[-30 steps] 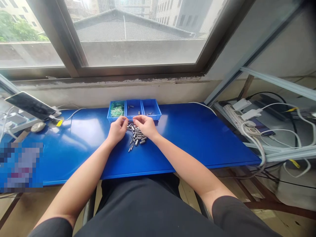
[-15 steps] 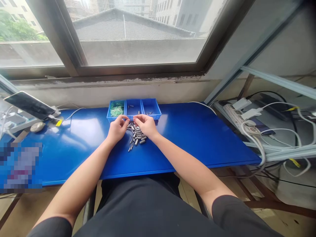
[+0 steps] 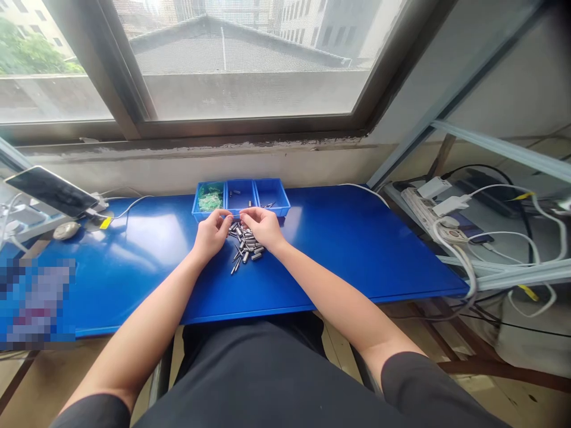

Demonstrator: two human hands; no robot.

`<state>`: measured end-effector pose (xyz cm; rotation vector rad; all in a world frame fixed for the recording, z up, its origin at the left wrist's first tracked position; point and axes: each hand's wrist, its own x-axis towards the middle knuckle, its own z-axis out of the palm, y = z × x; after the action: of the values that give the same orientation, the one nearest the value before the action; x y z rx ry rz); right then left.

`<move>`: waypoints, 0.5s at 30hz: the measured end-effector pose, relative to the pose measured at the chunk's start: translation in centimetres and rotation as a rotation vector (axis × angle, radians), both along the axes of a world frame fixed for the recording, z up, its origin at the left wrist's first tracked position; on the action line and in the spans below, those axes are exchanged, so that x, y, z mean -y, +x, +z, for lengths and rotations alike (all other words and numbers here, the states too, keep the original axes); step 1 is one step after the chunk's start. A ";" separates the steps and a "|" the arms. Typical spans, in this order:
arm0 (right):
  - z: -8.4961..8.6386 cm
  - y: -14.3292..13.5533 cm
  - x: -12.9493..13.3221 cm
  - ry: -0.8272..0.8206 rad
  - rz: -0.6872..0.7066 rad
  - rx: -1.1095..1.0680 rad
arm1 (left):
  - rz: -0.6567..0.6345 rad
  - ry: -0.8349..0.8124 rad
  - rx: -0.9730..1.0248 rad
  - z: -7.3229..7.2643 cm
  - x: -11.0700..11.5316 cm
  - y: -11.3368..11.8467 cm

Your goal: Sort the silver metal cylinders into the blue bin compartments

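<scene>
My left hand (image 3: 213,230) and my right hand (image 3: 264,227) meet over a pile of small metal parts (image 3: 247,244), thumb and forefinger pinched on each. Something thin seems to span the small gap between the fingertips, but it is too small to name. Short silvery cylinders and slim pointed pins make up the pile, part of it covered by my right hand. Just behind my fingers stand three joined blue bins. The left bin (image 3: 195,204) holds green-tinted clear plastic, the middle bin (image 3: 241,205) a few small metal parts, and the right bin (image 3: 273,191) some thin dark pins near its front.
A blue tabletop (image 3: 339,249) runs below the window. At the left, a propped phone (image 3: 49,191) with a cable stands near a roundish pale object (image 3: 66,230). To the right, a power strip (image 3: 430,211) with chargers and loose white cables lies by a metal frame (image 3: 499,145).
Both hands stay pinched over the pile in nearly the same place. The view has shifted very slightly; the pile and bins look unchanged.
</scene>
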<state>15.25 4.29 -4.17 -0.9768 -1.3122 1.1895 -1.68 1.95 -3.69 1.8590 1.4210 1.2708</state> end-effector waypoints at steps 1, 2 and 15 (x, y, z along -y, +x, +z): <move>0.0 0.0 0.0 -0.007 -0.002 -0.008 | -0.003 0.004 0.001 0.0 0.1 0.1; 0.0 0.0 -0.1 -0.010 0.000 -0.012 | -0.006 0.007 0.001 0.1 0.1 0.1; 0.1 0.2 0.0 0.010 0.032 0.024 | -0.004 -0.005 0.004 0.2 0.1 0.0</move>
<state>15.42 4.29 -4.03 -0.9690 -1.3562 1.1978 -1.73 1.87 -3.48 1.8543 1.4166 1.2678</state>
